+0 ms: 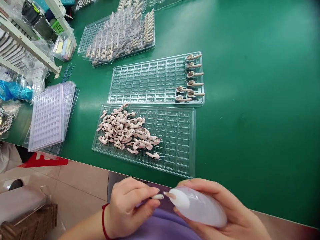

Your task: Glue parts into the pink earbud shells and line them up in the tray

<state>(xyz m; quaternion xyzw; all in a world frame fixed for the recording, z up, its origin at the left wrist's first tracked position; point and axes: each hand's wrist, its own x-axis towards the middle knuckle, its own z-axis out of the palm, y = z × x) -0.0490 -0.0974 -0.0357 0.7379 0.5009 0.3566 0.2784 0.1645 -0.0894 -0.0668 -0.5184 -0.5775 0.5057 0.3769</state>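
My left hand pinches a small white earbud housing, whose stem sticks out past the fingertips while the rest is hidden. Wrapped in my right hand is a translucent squeeze bottle with a white cap, lying nearly sideways. Its narrow brownish tip points left and sits a small gap from the stem's end. Beyond my hands a clear blister tray bears a heap of loose earbud housings on its left half. Behind it, a second tray carries several housings seated along its right end.
Stacked trays with more housings stand at the back. A pile of pale trays lies at the left, near a white metal frame, a clear plastic box and a dark bottle. The green table's front edge runs just before me.
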